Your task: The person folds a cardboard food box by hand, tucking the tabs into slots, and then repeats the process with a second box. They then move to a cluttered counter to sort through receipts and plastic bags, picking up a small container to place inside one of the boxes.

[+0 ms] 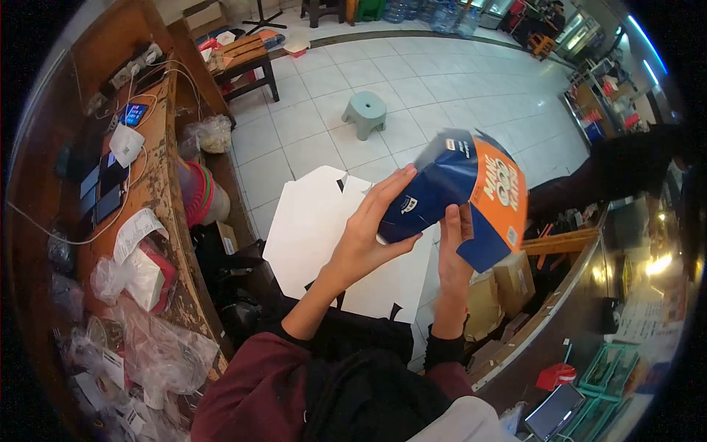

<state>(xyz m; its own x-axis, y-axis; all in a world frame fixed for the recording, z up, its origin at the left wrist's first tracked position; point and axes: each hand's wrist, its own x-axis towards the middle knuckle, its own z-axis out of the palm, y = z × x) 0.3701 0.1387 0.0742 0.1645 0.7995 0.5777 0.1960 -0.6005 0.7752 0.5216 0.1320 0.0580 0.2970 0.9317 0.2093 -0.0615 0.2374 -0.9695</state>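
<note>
A blue and orange cardboard box (442, 184) with printed lettering is held up in the air, tilted. My left hand (370, 234) grips its left side, thumb below and fingers along the edge. On the near side, my right hand (454, 254) holds the box by a blue flap, its fingers partly hidden. Beneath my hands, white flat cardboard sheets (313, 232) with black notches lie over my lap.
A worn wooden counter (166, 199) with a phone, cables, a receipt and plastic bags runs along the left. A pale green stool (365, 112) stands on the tiled floor ahead. Another counter (545, 324) is on the right, with brown cartons (513, 281) beside it.
</note>
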